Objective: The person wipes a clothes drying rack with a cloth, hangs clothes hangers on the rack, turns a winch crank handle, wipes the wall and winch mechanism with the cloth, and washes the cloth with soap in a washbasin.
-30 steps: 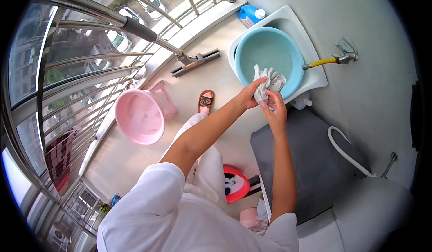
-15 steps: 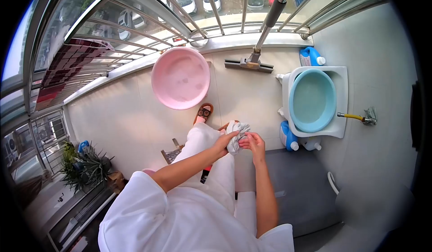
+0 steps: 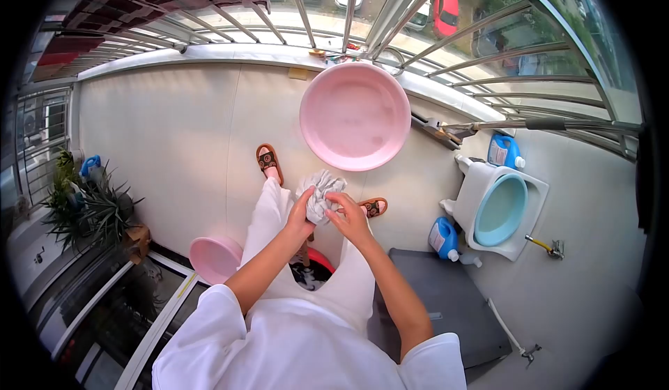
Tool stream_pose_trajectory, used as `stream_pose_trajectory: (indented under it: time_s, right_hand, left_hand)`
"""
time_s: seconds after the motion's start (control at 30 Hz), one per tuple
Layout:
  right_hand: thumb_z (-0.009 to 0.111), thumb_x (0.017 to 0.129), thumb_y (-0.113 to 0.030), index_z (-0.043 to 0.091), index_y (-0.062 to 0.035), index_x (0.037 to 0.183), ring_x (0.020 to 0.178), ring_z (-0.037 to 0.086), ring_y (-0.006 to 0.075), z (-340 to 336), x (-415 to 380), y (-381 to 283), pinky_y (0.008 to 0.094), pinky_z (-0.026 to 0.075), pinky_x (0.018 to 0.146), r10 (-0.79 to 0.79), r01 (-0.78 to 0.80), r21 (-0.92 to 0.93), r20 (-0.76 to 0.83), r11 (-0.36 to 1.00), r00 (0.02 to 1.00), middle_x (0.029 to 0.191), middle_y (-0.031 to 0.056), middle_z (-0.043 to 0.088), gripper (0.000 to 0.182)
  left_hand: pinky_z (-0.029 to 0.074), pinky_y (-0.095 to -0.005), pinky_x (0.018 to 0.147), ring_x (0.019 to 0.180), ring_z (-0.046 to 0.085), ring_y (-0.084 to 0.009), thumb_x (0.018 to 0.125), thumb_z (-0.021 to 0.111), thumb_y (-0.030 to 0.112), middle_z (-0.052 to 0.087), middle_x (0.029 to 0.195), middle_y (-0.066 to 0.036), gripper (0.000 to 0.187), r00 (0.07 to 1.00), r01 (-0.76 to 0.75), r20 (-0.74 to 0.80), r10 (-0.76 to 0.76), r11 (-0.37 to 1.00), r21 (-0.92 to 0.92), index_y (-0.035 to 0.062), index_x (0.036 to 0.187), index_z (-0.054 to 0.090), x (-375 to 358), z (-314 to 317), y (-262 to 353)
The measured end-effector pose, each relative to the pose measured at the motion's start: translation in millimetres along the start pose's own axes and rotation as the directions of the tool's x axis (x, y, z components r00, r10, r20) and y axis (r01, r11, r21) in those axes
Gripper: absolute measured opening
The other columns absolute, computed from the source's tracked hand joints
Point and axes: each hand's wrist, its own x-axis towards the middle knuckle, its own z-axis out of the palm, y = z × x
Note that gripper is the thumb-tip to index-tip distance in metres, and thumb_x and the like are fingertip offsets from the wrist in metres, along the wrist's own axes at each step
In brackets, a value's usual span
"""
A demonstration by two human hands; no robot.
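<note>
A crumpled white cloth point(image 3: 322, 189) is bunched up in front of me, above the floor between my feet. My left hand point(image 3: 300, 217) grips it from the left with the thumb on top. From the right, my right hand point(image 3: 350, 221) pinches its folds with curled fingers. Just beyond the cloth stands a large pink basin point(image 3: 312, 126), its inside pale and slightly shiny. Below my wrists, between my legs, part of a red tub point(image 3: 322, 257) shows, with dark and white fabric point(image 3: 310, 276) in it.
A smaller pink basin point(image 3: 214, 259) sits left of my leg. At right, a white sink point(image 3: 527, 230) bears a blue basin point(image 3: 523, 202), with blue jugs point(image 3: 442, 238) nearby. A floor squeegee point(image 3: 440, 133) leans by the railing. Potted plants point(image 3: 104, 212) stand left; a grey box point(image 3: 446, 299) lies right.
My view has swung, so the large pink basin now appears straight ahead and the sink farther right. Both hands still hold the cloth, which looks more spread; the right hand has come closer in on it.
</note>
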Motion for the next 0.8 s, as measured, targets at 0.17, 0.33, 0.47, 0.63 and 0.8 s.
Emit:
stream_pose_trajectory:
  time_s: [0.17, 0.33, 0.47, 0.63, 0.8]
  right_hand:
    - [0.059, 0.090, -0.012, 0.057, -0.0045, 0.116, 0.102, 0.058, 0.0137, 133, 133, -5, 0.0277, 0.047, 0.085, 0.125, -0.179, 0.241, 0.223, 0.954, 0.967, 0.113, 0.0040, 0.060, 0.028]
    - [0.058, 0.090, -0.015, 0.058, -0.0027, 0.113, 0.087, 0.064, 0.0161, 214, 281, 31, 0.0288, 0.050, 0.078, 0.126, -0.130, 0.086, 0.048, 0.988, 0.991, 0.101, 0.0077, 0.066, 0.026]
    - [0.063, 0.085, -0.016, 0.060, -0.0030, 0.107, 0.083, 0.065, 0.0225, 218, 382, 81, 0.0326, 0.051, 0.075, 0.093, -0.117, -0.346, -0.084, 0.931, 0.992, 0.100, 0.0131, 0.066, 0.026]
    - [0.068, 0.079, -0.018, 0.059, -0.0052, 0.106, 0.094, 0.061, 0.0292, 190, 505, 187, 0.0402, 0.049, 0.081, -0.048, -0.082, -0.752, -0.150, 0.654, 0.988, 0.105, 0.0137, 0.062, 0.032]
    - [0.071, 0.074, -0.017, 0.052, -0.0034, 0.112, 0.106, 0.053, 0.0342, 180, 612, 272, 0.0426, 0.047, 0.085, -0.014, -0.065, -0.947, -0.072, 0.315, 0.997, 0.113, 0.0170, 0.056, 0.045]
  left_hand:
    - [0.041, -0.0376, 0.101, 0.117, 0.053, -0.0245, 0.093, 0.053, 0.025, 0.055, 0.127, -0.011, 0.044, 0.971, -0.235, -0.002, 0.237, 0.960, -0.150, 0.0026, 0.131, 0.047, 6, -65, 168]
    - [0.037, -0.0368, 0.105, 0.125, 0.046, -0.0233, 0.092, 0.057, 0.028, 0.047, 0.135, -0.010, 0.054, 0.922, -0.387, -0.097, 0.375, 0.898, -0.207, 0.0036, 0.137, 0.038, 36, -123, 297]
    - [0.034, -0.0372, 0.107, 0.127, 0.042, -0.0230, 0.091, 0.059, 0.030, 0.045, 0.138, -0.008, 0.058, 0.922, -0.386, -0.115, 0.369, 0.872, -0.302, 0.0067, 0.139, 0.036, 77, -143, 335]
    - [0.035, -0.0377, 0.106, 0.125, 0.044, -0.0232, 0.090, 0.060, 0.029, 0.046, 0.136, -0.007, 0.057, 0.937, -0.342, -0.075, 0.342, 0.847, -0.406, 0.0074, 0.138, 0.037, 153, -168, 338]
    - [0.038, -0.0373, 0.103, 0.121, 0.048, -0.0235, 0.091, 0.058, 0.027, 0.049, 0.133, -0.008, 0.052, 0.965, -0.260, -0.139, 0.220, 0.833, -0.489, 0.0072, 0.135, 0.040, 206, -182, 342]
